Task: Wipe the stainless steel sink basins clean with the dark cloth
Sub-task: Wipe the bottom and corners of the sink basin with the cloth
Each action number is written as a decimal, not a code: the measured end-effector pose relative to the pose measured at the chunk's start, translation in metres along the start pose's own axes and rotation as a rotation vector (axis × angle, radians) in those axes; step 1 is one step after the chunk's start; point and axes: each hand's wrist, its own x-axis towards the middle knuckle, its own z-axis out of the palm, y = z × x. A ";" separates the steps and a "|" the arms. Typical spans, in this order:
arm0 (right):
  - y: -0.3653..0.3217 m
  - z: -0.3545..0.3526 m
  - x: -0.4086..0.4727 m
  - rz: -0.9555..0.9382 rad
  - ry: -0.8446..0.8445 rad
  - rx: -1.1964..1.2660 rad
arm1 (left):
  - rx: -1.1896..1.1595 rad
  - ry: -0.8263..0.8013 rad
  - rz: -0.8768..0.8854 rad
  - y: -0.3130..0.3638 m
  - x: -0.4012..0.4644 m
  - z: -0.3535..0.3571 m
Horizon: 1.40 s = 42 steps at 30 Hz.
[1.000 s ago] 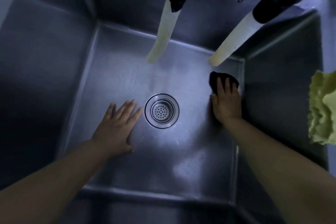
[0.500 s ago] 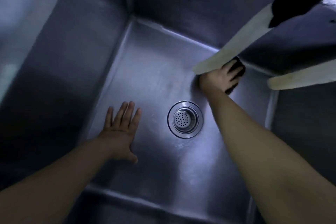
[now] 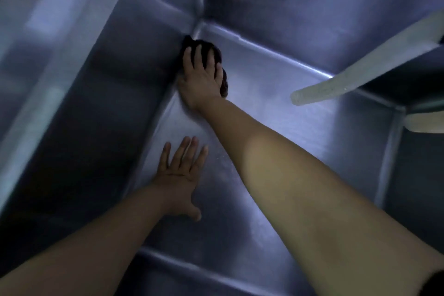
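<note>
Scene: A person leans over a deep stainless steel sink basin (image 3: 276, 127), both bare arms reaching down to its floor in dim bluish light.

Right hand: The right hand (image 3: 200, 77), upper centre of the frame, lies flat on the dark cloth (image 3: 213, 55), fingers straight and slightly spread, pressing it down rather than pinching it — a hold that suits pushing the cloth hard into a seam.

Cloth: Bunched under the palm and fingers, it sits on the basin floor in the far corner, its upper-left edge touching the left wall where that wall meets the back wall.

Left hand: The left hand (image 3: 179, 175), lower centre, holds nothing; fingers straight and close together, thumb out, palm flat on the basin floor — probably a brace for the long reach.

Forearm: The right forearm (image 3: 288, 175) crosses the frame diagonally from lower right, passing just beside the left hand's fingertips.

Hoses: Two pale tube ends (image 3: 336, 86) hang into the frame from the right, well apart from the cloth.

Drain: Not visible here; likely hidden beneath the forearm.

Step in hand: Judged as working the corner seams, where grime tends to collect; the floor shows faint streaks.

Writing: No brand, label or lettering can be read anywhere.
</note>
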 end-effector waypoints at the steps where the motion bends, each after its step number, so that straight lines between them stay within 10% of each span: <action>1: 0.010 0.000 -0.009 -0.053 -0.008 -0.064 | 0.003 -0.007 -0.005 0.001 -0.001 -0.001; 15: 0.235 -0.045 -0.184 0.535 0.303 -0.291 | 0.011 -0.018 -0.086 0.013 -0.004 -0.004; 26: 0.196 -0.009 -0.210 1.079 0.445 -0.059 | 0.032 0.054 -0.032 0.007 0.002 0.005; 42: 0.006 0.045 -0.102 0.013 0.067 -0.171 | 0.262 0.203 -0.187 0.003 -0.127 -0.043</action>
